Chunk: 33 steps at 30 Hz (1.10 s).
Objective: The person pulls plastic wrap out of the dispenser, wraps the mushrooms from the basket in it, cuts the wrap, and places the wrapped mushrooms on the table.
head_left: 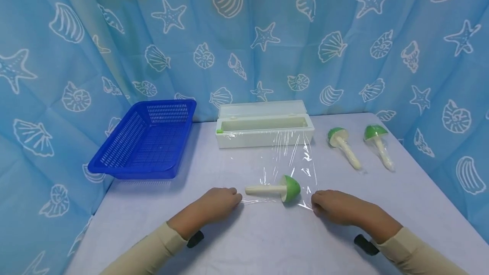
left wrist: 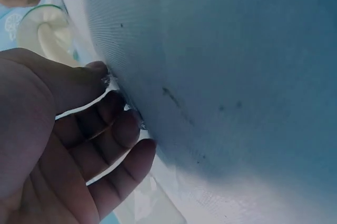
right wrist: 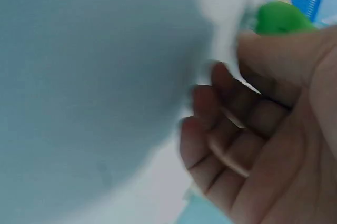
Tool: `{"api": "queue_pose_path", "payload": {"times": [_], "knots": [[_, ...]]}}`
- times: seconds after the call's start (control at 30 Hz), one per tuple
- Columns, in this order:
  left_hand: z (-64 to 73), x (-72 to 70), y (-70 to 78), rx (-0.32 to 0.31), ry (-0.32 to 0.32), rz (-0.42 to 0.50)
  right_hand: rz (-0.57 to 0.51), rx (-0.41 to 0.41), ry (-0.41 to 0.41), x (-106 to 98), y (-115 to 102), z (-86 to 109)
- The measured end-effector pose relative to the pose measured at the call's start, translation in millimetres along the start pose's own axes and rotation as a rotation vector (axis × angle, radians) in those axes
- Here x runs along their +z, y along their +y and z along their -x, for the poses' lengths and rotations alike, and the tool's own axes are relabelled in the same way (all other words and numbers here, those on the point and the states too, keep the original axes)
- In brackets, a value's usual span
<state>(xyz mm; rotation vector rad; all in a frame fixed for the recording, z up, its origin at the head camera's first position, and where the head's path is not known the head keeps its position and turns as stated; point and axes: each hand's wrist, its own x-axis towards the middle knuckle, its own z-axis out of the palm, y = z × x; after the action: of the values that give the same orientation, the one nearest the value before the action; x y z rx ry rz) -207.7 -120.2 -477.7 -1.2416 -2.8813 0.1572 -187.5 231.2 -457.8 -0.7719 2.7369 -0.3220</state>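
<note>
A model mushroom (head_left: pixel 292 189) with a green cap and pale stem lies on its side, cap to the right, on a sheet of clear plastic wrap (head_left: pixel 273 164). The wrap runs forward from a white dispenser box (head_left: pixel 263 140) whose lid stands raised. My left hand (head_left: pixel 217 204) pinches the sheet's near left corner, just beyond the stem's end. At the near right corner, my right hand (head_left: pixel 338 208) pinches the wrap beside the cap. In the left wrist view, crumpled film shows at the fingertips of the left hand (left wrist: pixel 79 113). The right wrist view is blurred, and its film is hard to see.
Two similar mushrooms (head_left: pixel 345 150) (head_left: pixel 378 145), apparently wrapped in film, lie at the back right. An open blue plastic basket (head_left: pixel 133 173) stands at the back left. A shell-patterned blue curtain (head_left: pixel 244 46) hangs behind the white-covered table (head_left: pixel 275 245).
</note>
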Motion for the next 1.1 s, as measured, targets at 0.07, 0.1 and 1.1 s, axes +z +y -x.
{"api": "queue_pose_path", "payload": {"times": [0.07,0.1,1.1], "knots": [[0.2,-0.5,0.8,0.006,-0.005,-0.004,0.009,-0.034,0.080,-4.5,-4.6,-2.0],[0.3,-0.8,1.2,0.009,-0.010,0.002,0.023,-0.063,0.132,-6.2,-6.5,-4.2],[-56.5,-20.5,40.1,0.180,0.218,-0.187,-0.078,0.031,0.339,-21.2,-0.2,-44.9]]}}
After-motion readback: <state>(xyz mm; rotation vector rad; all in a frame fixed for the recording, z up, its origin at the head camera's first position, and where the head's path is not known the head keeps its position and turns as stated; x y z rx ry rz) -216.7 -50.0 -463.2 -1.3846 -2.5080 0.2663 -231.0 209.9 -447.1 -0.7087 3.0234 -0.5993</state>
